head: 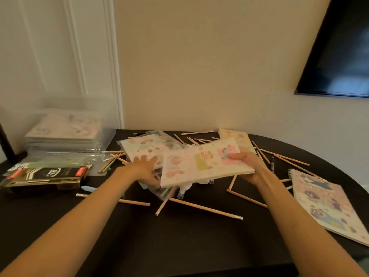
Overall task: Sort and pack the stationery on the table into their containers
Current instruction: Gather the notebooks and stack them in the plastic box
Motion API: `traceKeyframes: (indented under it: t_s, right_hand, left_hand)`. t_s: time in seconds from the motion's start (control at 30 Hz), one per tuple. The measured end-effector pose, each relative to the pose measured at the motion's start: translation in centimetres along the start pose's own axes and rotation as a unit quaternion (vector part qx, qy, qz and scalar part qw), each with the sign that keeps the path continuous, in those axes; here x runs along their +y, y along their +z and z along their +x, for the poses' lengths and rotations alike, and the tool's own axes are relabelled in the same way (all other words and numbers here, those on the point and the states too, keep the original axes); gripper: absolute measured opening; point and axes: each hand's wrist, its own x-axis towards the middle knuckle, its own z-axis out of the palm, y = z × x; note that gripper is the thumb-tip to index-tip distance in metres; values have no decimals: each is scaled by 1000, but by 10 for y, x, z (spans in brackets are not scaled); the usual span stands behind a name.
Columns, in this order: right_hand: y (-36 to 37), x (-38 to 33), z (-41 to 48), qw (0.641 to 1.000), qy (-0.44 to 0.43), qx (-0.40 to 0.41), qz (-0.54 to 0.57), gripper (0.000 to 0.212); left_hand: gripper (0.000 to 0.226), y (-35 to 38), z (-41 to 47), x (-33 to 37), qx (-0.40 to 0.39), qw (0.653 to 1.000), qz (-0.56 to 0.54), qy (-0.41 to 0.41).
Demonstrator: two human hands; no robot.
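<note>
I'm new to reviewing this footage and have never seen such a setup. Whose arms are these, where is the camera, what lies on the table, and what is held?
No machine here: a person works with two bare hands, filmed by one camera worn on their head, looking forward and down. The right hand grips a pastel notebook by its edge, thumb on top, above the dark table. The left hand is spread open at a second notebook; whether it touches is unclear. Wooden pencils lie scattered, a third notebook lies at the right, and at the left stand a clear box of notebooks and a dark carton.
</note>
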Motion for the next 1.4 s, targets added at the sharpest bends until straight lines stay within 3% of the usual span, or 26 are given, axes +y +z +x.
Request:
traceKeyframes:
  t_s: [0.1,0.27,0.47,0.53,0.73,1.07,1.2,1.33,1.4]
  right_hand:
    - [-2,-3,-10,997,51,-35,-39,23]
    - [1,-2,-18,994,79,-22,-78,32]
    - [28,10,-13,991,-10,79,105,45]
    - [38,16,-11,992,-31,100,77,47]
    - [80,42,1,975,-130,182,-16,39]
    - [99,57,21,970,-103,217,20,35]
    - [119,62,15,978,-93,186,29,39]
    - [137,72,19,992,2,74,106,43]
    - [135,75,22,989,49,55,127,43]
  left_hand:
    - [82,14,1,4,28,999,-7,-22]
    - [42,6,4,6,160,987,7,-3]
    - [54,0,0,5,114,993,-34,-18]
    - [55,-2,-4,8,120,992,-29,-34]
    - [31,-16,-19,22,144,989,31,-19]
    - [26,-14,-24,6,146,987,63,-8]
    - [24,-16,-21,14,196,976,92,23]
    - [24,-18,-17,17,201,974,101,38]
    - [26,-16,-14,15,188,979,73,27]
